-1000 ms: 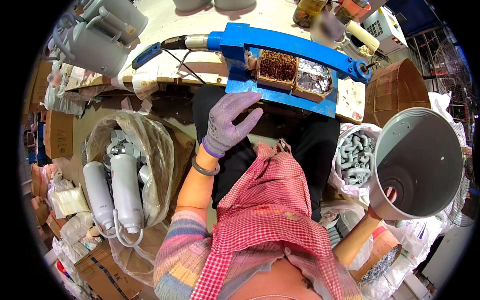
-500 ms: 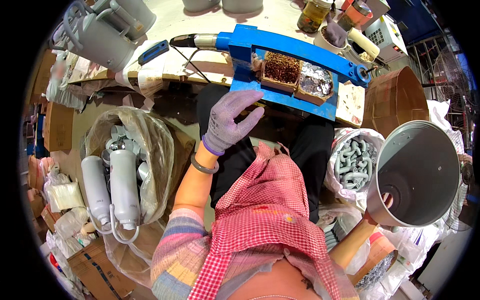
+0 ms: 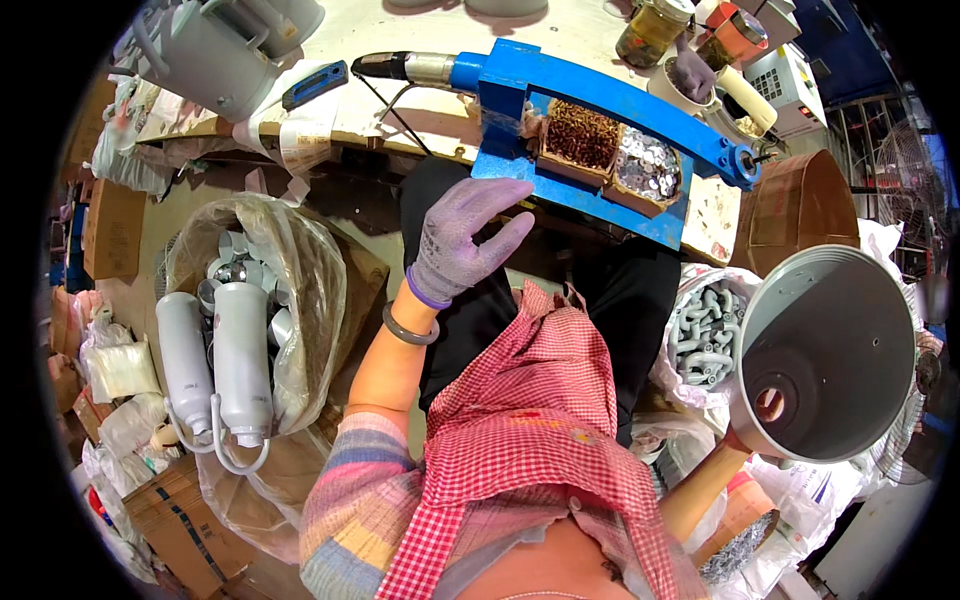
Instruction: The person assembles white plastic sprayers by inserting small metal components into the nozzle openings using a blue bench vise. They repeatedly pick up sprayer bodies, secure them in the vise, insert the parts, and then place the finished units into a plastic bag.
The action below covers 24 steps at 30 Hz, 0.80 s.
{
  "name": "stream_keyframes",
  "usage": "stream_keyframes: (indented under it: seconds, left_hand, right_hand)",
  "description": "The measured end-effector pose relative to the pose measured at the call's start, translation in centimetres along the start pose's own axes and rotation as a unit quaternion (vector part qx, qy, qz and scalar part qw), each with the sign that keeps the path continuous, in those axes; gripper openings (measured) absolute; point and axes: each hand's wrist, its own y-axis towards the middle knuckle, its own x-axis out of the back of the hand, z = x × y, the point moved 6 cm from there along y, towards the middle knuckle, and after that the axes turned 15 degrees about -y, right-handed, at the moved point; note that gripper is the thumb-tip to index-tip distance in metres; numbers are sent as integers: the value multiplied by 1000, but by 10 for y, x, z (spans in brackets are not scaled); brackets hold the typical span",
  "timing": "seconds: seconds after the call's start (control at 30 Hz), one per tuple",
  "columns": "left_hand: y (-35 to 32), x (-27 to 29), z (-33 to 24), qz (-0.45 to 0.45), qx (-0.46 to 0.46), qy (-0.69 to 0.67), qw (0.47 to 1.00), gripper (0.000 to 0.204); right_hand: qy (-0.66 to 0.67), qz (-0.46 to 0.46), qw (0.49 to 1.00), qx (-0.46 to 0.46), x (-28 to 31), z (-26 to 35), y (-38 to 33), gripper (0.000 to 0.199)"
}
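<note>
My left hand (image 3: 465, 240), in a purple-grey knit glove, hovers above my lap with thumb and fingers apart and nothing between them. It is nearest the blue riveting press (image 3: 610, 90) on the bench edge, and does not touch it. Out at the right, my right hand (image 3: 738, 442) grips the lower edge of a large grey metal canister (image 3: 835, 330); most of its fingers are hidden behind the wall. The canister is tilted with its wide mouth toward me, showing small holes in its side and a round hole at the bottom.
On the press base stand boxes of brown rivets (image 3: 582, 135) and silver washers (image 3: 650, 165). A sack of grey handles (image 3: 708, 335) sits below the canister. Two grey flasks (image 3: 243, 350) rest in a plastic-lined bag at left. Grey jugs (image 3: 205, 65) and a blue cutter (image 3: 315, 84) lie on the bench.
The view has turned a little, so the bench and press sit slightly further right and higher. The canister is tipped slightly differently in my right hand. My left hand keeps its pose.
</note>
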Motion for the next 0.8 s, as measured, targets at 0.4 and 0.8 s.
stream_keyframes:
  seconds: [0.4,0.8]
  left_hand:
    - [51,-17,-12,-64,-42,-30,997,35]
    - [97,-166,71,301,53,140,942,41]
  right_hand:
    - [3,3,1000,-2,-7,3,5,42]
    - [45,-3,999,-3,-20,-17,25,42]
